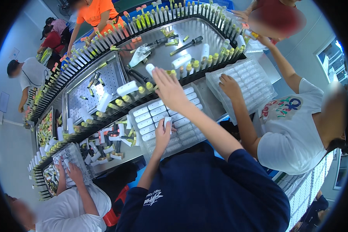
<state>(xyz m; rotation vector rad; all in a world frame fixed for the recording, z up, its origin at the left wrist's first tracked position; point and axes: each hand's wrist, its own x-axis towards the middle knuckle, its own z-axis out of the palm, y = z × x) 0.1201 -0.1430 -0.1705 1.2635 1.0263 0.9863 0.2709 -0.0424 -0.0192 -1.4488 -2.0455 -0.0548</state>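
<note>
We judge the small white plastic cylinder (150, 69), centre frame, light, rigid, slippery; right hand (169, 89) pinches its end. Left hand (163, 133) grips another white cylinder (167, 120).

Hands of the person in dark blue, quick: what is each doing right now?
Left hand: closed on a small white plastic cap over the clear compartment tray.
Right hand: fingers around a small white cylindrical piece.

Right hand (169, 89) stretches far forward, fingers pinched at the tips; left hand (163, 133) sits closer in, fingers curled.
</note>
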